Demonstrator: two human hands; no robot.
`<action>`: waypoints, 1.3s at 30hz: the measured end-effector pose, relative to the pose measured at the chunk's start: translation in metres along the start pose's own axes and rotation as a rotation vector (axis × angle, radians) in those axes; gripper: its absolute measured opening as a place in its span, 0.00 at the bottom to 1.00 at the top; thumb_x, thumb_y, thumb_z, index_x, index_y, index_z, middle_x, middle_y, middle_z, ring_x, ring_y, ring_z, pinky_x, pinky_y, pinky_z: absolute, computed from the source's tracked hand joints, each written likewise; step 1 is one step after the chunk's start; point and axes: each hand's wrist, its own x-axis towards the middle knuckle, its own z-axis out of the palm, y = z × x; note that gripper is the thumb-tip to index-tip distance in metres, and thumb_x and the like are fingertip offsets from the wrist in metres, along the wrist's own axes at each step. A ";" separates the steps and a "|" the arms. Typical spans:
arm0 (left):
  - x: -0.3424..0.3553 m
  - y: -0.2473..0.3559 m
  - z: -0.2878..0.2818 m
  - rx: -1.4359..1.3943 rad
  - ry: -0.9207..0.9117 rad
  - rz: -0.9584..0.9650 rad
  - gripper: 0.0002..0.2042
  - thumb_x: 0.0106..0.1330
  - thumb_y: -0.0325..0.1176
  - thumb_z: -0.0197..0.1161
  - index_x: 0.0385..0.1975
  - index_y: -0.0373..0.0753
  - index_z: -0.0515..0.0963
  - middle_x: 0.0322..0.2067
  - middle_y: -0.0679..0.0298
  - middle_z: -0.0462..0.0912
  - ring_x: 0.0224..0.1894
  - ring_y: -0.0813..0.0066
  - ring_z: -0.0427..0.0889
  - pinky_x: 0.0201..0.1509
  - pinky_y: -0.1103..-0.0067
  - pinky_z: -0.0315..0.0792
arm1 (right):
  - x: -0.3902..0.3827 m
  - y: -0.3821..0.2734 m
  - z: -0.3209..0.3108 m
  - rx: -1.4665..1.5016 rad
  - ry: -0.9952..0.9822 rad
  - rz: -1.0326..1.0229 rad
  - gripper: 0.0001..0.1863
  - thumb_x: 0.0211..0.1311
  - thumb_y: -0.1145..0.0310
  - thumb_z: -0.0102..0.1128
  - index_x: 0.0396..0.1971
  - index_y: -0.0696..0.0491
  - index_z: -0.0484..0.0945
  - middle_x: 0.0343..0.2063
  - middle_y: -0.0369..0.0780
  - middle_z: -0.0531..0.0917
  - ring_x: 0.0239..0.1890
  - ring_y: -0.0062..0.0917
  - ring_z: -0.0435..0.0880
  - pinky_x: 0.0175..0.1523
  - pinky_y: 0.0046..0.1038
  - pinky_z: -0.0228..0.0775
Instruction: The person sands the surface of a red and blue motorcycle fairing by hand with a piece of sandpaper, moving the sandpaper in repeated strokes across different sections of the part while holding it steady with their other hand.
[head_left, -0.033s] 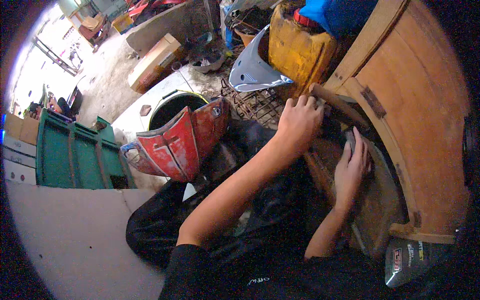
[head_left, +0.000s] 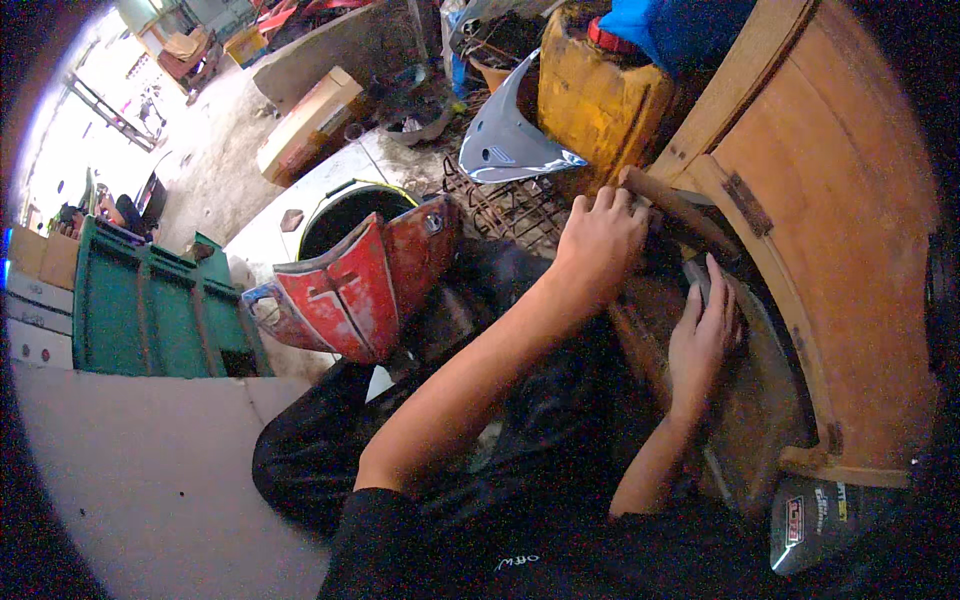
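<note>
My left hand [head_left: 603, 238] is closed, knuckles up, beside a wooden bar [head_left: 678, 212] at the near side of an open wooden cabinet [head_left: 850, 200]. What its fingers hold, if anything, is hidden. Just right of it and nearer to me, my right hand [head_left: 706, 335] grips a small dark grey piece [head_left: 696, 278] between thumb and fingers; its exact kind is unclear. Both hands are above the shadowed space along the cabinet's curved-looking edge. A worn brown board [head_left: 765, 420] lies below my right hand.
A red, scuffed fairing panel [head_left: 350, 300] stands left of my arm, before a black bucket [head_left: 345, 222]. Ahead are a grey panel [head_left: 505, 130], a wire rack [head_left: 515, 210] and a yellow jerrycan [head_left: 600, 110]. A green crate [head_left: 160, 305] and a cardboard box [head_left: 310, 125] are farther left.
</note>
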 end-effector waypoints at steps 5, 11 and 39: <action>0.002 0.002 0.002 -0.126 0.315 -0.022 0.13 0.56 0.32 0.62 0.41 0.38 0.77 0.44 0.57 0.80 0.50 0.60 0.77 0.48 0.65 0.73 | -0.001 -0.001 0.001 -0.024 -0.008 0.004 0.20 0.73 0.64 0.44 0.61 0.50 0.70 0.59 0.51 0.72 0.64 0.47 0.67 0.69 0.46 0.54; -0.010 -0.014 -0.018 -0.775 0.079 -0.070 0.11 0.57 0.30 0.65 0.39 0.36 0.78 0.42 0.48 0.80 0.47 0.47 0.80 0.49 0.61 0.75 | 0.007 -0.001 0.006 0.053 0.021 -0.112 0.18 0.74 0.65 0.43 0.59 0.54 0.72 0.57 0.50 0.74 0.62 0.45 0.69 0.68 0.42 0.58; -0.290 -0.176 -0.017 0.141 0.457 -0.849 0.19 0.60 0.33 0.60 0.53 0.43 0.76 0.45 0.60 0.77 0.45 0.60 0.77 0.47 0.66 0.72 | -0.041 -0.253 0.215 0.771 -0.538 -1.070 0.12 0.65 0.78 0.54 0.47 0.57 0.77 0.45 0.46 0.79 0.49 0.40 0.78 0.56 0.35 0.69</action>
